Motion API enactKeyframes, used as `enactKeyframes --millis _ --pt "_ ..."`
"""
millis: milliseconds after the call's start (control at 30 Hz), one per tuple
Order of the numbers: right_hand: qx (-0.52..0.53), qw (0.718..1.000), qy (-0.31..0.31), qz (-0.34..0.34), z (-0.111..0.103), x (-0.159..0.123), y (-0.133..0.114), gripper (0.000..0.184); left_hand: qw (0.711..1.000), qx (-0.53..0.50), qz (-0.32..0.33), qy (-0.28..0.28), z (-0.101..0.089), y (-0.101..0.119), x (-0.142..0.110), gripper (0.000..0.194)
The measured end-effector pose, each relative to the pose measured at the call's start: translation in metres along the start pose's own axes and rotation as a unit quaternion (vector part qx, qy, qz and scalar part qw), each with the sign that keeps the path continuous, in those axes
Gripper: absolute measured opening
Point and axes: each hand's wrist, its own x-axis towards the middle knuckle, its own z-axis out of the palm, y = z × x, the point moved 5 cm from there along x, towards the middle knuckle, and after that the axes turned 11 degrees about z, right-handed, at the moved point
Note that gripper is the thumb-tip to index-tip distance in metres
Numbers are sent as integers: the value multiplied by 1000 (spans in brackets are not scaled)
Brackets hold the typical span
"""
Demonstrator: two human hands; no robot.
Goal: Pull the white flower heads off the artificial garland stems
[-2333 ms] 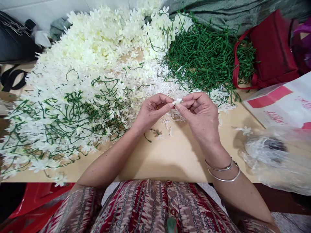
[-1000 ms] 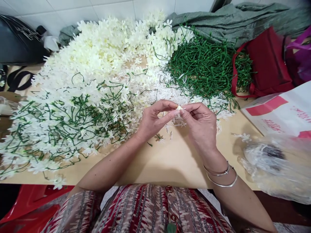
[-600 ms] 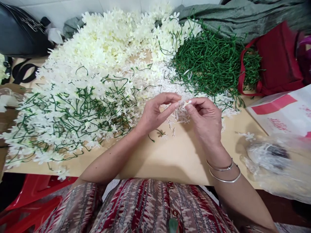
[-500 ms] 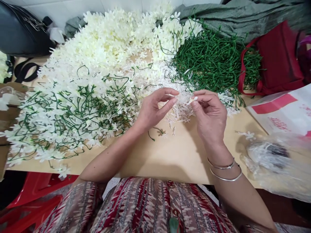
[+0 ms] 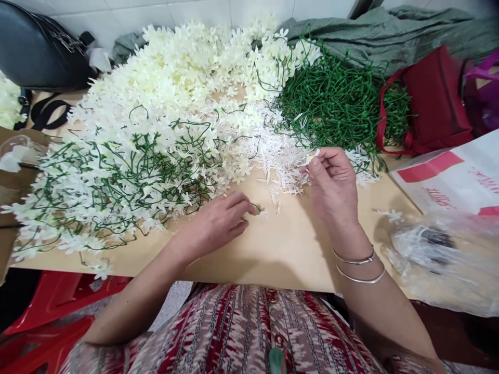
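Note:
My left hand (image 5: 220, 221) rests low on the tan table (image 5: 280, 249), fingertips pinching at a small green stem with a white flower (image 5: 258, 211). My right hand (image 5: 331, 179) is raised beside it, fingers curled and pinched on a tiny white flower piece (image 5: 315, 154). Just behind both hands lies a heap of small white spiky flower centres (image 5: 278, 156). A big pile of white artificial flowers (image 5: 175, 88) fills the back left, and finished flowers on green stems (image 5: 113, 176) spread at the left. Bare green stems (image 5: 335, 98) are heaped at the back right.
A red bag (image 5: 432, 98) and grey-green cloth (image 5: 382, 31) lie at the back right. A white and red plastic bag (image 5: 452, 176) and a clear crinkled bag (image 5: 440, 254) sit at the right. A black bag (image 5: 35, 52) is at the back left. One loose flower (image 5: 392, 214) lies near my right hand.
My left hand left my right hand and dropped to the table, reaching the stemmed flower lying there. My right hand drew slightly right, still pinching the white piece.

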Motion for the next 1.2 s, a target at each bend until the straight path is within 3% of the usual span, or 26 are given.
enactKeyframes --millis 100,233,433,600,767,867,933,1000,1067,1133,1200 --pt "39 998 -31 32 7 0 -1 22 999 13 3 -30 8 -5 -8 16" --pt "63 997 -35 41 8 2 4 29 999 4 30 -19 13 -11 -5 28" --pt "69 993 -39 90 4 5 15 32 995 84 44 -20 21 -7 1 31" --pt "95 991 -53 79 5 4 8 29 993 100 70 -2 24 -1 6 23" --pt "91 992 -40 81 3 5 9 30 994 77 64 -37 27 -3 10 28" --pt "82 993 -37 74 3 4 6 31 997 42 70 -2 25 -3 13 30" --pt "82 993 -32 76 4 2 2 30 996 -44 52 64 19 -3 16 25" --pt "82 993 -31 73 3 0 -4 30 972 -183 13 146 13 -7 19 22" --pt "70 995 -38 64 3 -3 -9 28 913 -352 -26 206 11 -12 23 23" --pt "39 996 -58 63 2 -6 -11 26 842 -493 -50 215 17 -15 29 26" --pt "2 992 -93 80 5 -8 -9 24 797 -564 -67 205 26 -17 34 28"
